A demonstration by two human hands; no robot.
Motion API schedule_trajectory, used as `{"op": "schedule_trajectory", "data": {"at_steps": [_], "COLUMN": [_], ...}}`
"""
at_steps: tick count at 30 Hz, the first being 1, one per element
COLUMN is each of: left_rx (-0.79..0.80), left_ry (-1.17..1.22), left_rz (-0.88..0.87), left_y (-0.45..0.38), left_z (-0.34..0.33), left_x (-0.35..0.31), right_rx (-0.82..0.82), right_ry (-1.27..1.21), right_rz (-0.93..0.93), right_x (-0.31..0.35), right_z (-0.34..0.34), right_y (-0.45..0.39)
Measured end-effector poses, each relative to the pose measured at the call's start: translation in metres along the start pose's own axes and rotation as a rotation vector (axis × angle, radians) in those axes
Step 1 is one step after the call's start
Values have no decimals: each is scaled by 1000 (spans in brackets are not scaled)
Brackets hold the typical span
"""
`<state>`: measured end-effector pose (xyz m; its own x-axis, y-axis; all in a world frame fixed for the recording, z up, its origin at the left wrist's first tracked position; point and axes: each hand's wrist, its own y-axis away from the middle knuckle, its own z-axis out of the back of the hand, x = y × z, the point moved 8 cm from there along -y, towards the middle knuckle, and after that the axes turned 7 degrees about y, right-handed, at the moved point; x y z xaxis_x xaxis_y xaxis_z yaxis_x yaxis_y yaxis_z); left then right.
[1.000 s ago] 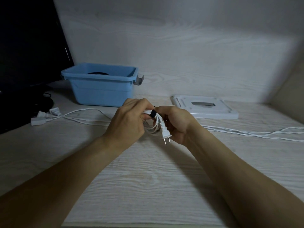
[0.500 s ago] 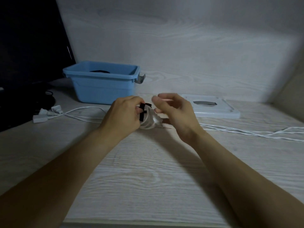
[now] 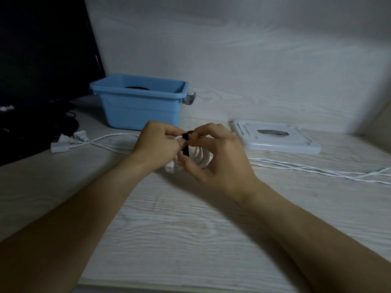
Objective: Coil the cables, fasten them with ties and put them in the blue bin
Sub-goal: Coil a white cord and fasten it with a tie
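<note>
In the head view, a coiled white cable [image 3: 200,157] is gripped above the desk [image 3: 190,240] by the left hand [image 3: 156,146]; its black tie [image 3: 186,145] is pinched by the right hand [image 3: 218,157]. The blue bin [image 3: 140,106] is set behind.

**Both hands brought together over the middle of the tabletop**

Two bare forearms are extended from the near corners of the view and converge toward the middle. The left hand [image 3: 156,146] is turned with its back up, its fingers curled inward and its fingertips closed on a coiled white cable [image 3: 198,158] at the top. The right hand [image 3: 220,157] is held just to the right of it, palm facing left; its index finger and thumb are pinched on a black tie [image 3: 186,148] at the coil, the thumb below, and the remaining fingers are curved loosely behind the loops. The fingertips of the two hands are nearly touching.
</note>
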<state>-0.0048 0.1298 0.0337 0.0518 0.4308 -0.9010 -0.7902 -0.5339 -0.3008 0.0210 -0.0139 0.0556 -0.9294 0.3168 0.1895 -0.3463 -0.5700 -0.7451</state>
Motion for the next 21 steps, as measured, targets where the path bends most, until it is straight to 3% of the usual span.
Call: {"op": "schedule_trajectory", "data": {"at_steps": [6, 13, 18, 21], "left_rx": [101, 173, 129, 147], "left_ry": [196, 348, 390, 390], "left_rz": [272, 347, 385, 380], "left_y": [7, 10, 8, 6], "left_z": [-20, -28, -24, -24], "left_x": [27, 31, 35, 37], "right_rx": [154, 99, 75, 165], "right_ry": [185, 239, 65, -154], "right_rz": [-86, -135, -104, -167], "right_x": [-6, -6, -15, -25], "right_z": [-13, -15, -19, -24], "right_y": [8, 9, 8, 8]}}
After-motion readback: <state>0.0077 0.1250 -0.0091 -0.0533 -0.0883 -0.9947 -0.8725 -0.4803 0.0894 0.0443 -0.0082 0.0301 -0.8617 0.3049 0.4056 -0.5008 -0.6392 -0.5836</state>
